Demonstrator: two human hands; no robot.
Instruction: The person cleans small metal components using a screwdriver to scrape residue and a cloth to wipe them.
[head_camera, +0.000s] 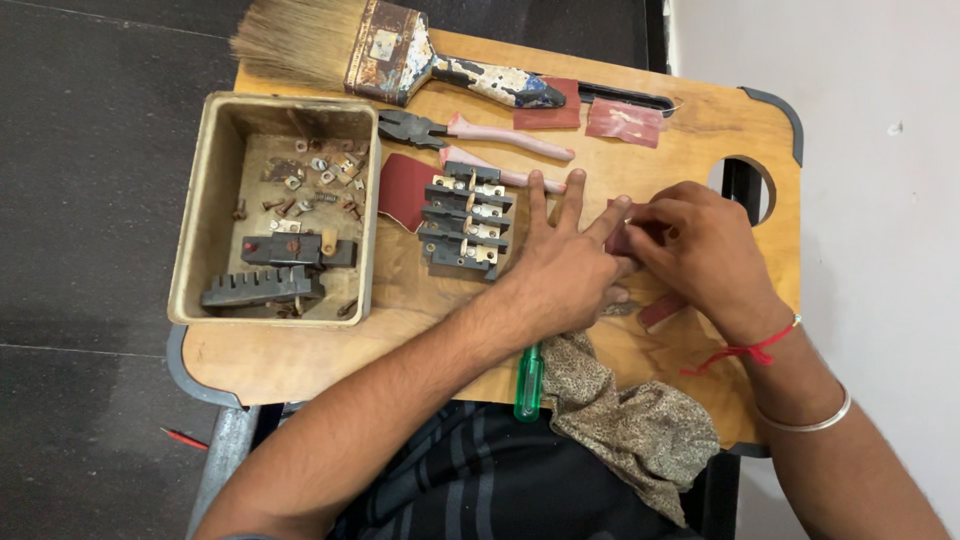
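Nearest lay a patterned cloth (630, 425). Beyond it the left hand (565, 270) spread flat, fingers wide, beside the right hand (700, 250), whose fingers pinched a small reddish sandpaper piece (622, 240) lying rightward of the left fingertips.

My single head-worn camera looks steeply down, from close above, onto the small wooden work tray with dark corner trim (640, 150); dark floor left, pale wall right.
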